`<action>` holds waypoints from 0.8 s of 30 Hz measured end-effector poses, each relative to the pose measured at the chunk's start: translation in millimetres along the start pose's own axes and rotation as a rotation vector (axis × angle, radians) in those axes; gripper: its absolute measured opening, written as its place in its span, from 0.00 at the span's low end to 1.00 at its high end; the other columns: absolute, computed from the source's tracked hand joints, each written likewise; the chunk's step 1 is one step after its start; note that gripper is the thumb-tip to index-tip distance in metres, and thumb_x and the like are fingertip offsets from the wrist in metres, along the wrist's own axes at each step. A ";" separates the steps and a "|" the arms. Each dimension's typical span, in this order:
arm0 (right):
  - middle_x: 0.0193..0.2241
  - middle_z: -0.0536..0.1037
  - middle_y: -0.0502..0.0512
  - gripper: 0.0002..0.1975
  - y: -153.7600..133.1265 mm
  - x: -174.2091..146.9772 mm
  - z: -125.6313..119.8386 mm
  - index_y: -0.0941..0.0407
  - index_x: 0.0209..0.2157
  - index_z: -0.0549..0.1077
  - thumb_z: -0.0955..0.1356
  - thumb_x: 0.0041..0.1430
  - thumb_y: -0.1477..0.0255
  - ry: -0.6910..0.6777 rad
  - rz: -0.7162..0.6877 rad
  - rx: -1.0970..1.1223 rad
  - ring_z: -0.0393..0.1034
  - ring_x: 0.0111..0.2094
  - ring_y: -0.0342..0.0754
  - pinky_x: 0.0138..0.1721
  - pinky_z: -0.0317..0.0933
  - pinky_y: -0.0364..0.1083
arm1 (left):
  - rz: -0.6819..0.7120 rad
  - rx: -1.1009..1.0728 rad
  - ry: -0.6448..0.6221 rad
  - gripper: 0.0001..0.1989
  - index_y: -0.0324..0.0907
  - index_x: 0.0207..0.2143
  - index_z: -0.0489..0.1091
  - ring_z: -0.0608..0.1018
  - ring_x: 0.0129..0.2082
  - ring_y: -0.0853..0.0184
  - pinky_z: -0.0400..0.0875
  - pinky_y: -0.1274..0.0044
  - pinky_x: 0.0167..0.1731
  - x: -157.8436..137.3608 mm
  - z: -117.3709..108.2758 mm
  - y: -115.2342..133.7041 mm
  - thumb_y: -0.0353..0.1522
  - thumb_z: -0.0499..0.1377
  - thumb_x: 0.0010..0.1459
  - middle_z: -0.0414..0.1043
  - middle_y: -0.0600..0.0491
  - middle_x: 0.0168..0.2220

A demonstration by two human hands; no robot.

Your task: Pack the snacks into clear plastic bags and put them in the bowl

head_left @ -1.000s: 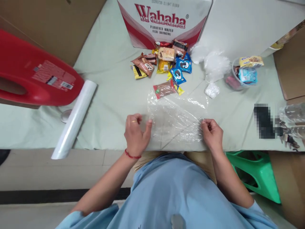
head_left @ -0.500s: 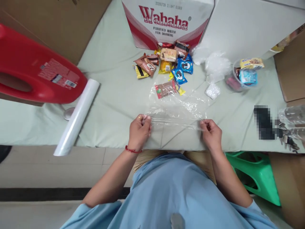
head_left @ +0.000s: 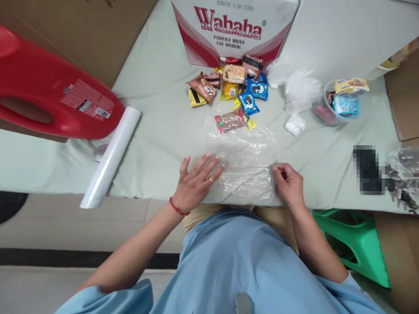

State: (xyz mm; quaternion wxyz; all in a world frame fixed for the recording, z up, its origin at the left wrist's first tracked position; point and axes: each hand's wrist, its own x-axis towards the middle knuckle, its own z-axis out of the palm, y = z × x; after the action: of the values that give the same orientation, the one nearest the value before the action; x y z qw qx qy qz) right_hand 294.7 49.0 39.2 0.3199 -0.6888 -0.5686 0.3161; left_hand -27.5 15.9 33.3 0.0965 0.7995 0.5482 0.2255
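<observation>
A sheet of clear plastic film (head_left: pixel 247 183) lies on the cloth-covered table in front of me, its near part spread toward the table edge. My left hand (head_left: pixel 198 181) is open, fingers spread and palm down, over the film's left edge. On the right side, my right hand (head_left: pixel 288 181) pinches the film's edge between thumb and fingers. A brown and red wrapped snack (head_left: pixel 229 121) and a small yellow packet (head_left: pixel 249 122) sit at the film's far edge. Beyond them is a pile of wrapped snacks, including a blue packet (head_left: pixel 248 104).
On the left, a white roll (head_left: pixel 111 157) lies beside a large red jug (head_left: pixel 65 96). A Wahaha carton (head_left: pixel 232 48) stands at the back. Crumpled plastic (head_left: pixel 301 89), a clear tub (head_left: pixel 327 107) of snacks and a blurred dark object (head_left: pixel 368 170) are on the right.
My left hand has let go of the film's left corner and opened flat over it. The film's near part has come down toward me. My right hand keeps its pinch.
</observation>
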 end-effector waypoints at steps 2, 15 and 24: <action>0.28 0.79 0.52 0.17 0.3 0.0 -1.3 0.54 0.37 0.78 0.69 0.62 0.55 0.002 0.006 0.009 0.68 0.28 0.47 0.34 0.64 0.46 | 0.055 -0.060 -0.126 0.32 0.55 0.59 0.69 0.70 0.66 0.58 0.40 0.48 0.70 7.2 -0.5 -6.3 0.20 0.51 0.57 0.74 0.52 0.61; 0.29 0.79 0.51 0.16 7.3 3.7 -10.2 0.55 0.37 0.79 0.70 0.62 0.55 -0.048 0.018 -0.030 0.68 0.28 0.47 0.34 0.63 0.46 | -0.179 -0.150 0.052 0.15 0.45 0.23 0.64 0.78 0.58 0.56 0.60 0.57 0.65 7.7 1.7 -3.3 0.37 0.56 0.63 0.81 0.47 0.47; 0.40 0.76 0.58 0.14 -23.5 20.2 -36.9 0.55 0.43 0.78 0.67 0.65 0.61 0.194 -0.251 -0.390 0.68 0.29 0.48 0.39 0.67 0.51 | -0.130 -0.041 0.026 0.10 0.43 0.42 0.74 0.74 0.61 0.56 0.61 0.58 0.64 4.4 6.1 -6.2 0.34 0.53 0.68 0.76 0.43 0.52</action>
State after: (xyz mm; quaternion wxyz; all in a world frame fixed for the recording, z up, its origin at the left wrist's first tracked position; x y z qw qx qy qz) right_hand 313.6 69.4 78.6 0.2707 -0.6887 -0.6665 0.0908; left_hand -28.6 22.9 26.6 0.1202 0.7572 0.5954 0.2403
